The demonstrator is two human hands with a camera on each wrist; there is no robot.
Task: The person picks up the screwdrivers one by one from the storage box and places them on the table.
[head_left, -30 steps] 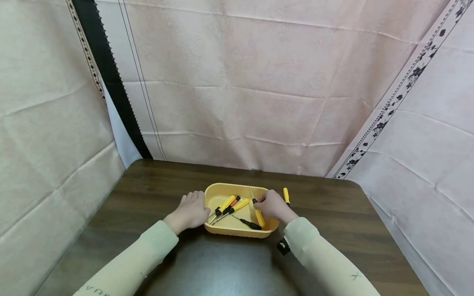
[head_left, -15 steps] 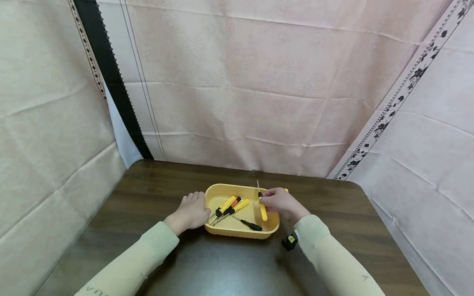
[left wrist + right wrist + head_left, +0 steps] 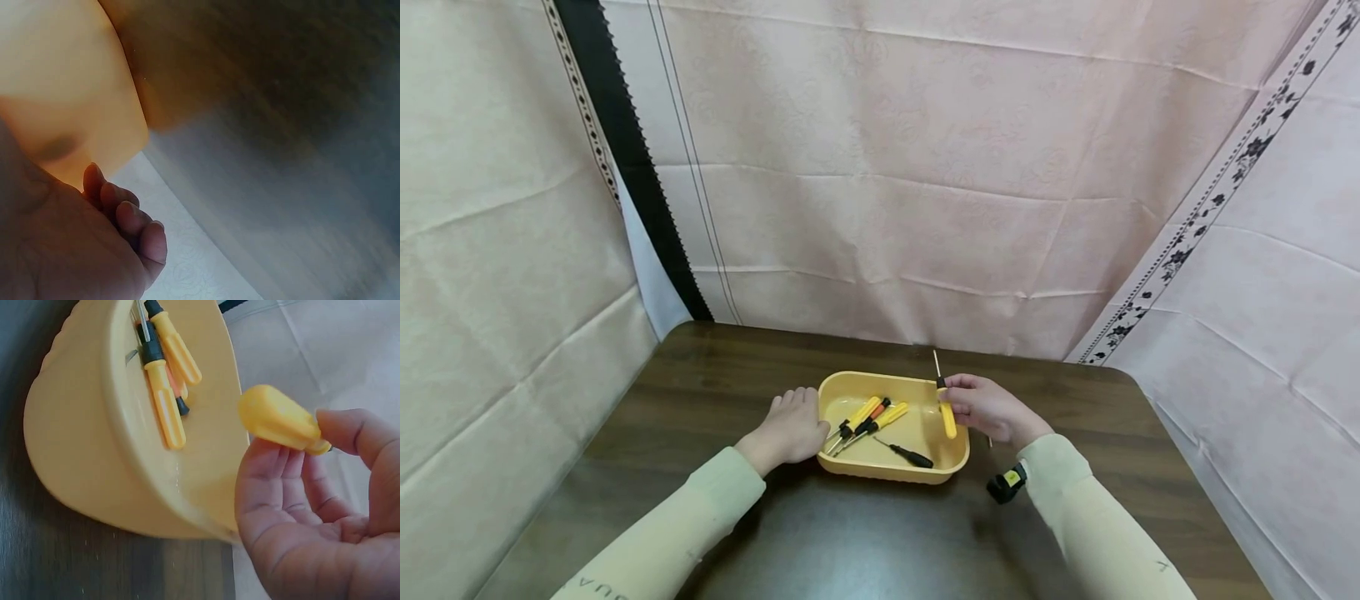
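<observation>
A yellow plastic tray (image 3: 891, 473) sits on the table with several screwdrivers in it. My left hand (image 3: 788, 425) holds the tray's left end, its thumb at the rim; in the left wrist view the fingers (image 3: 128, 212) curl by the outer wall. My right hand (image 3: 992, 408) pinches a yellow-handled screwdriver (image 3: 949, 417) between thumb and fingers, over the tray's right end, blade pointing up and away. Yellow-handled screwdrivers (image 3: 165, 409) and one with orange and black lie bunched at the tray's left side. A black-handled screwdriver (image 3: 913, 456) lies near the front wall.
The dark wooden table (image 3: 865, 542) reaches to a pale cloth (image 3: 880, 208) hanging behind it. On the table beyond the tray's right end, a thin shaft (image 3: 990, 442) peeks out below my right hand. A black wrist device (image 3: 1006, 483) hangs at the right cuff.
My right hand has raised the yellow-handled screwdriver from inside the tray and moved it right and slightly away, toward the right rim. The left hand has stayed at the tray's left end.
</observation>
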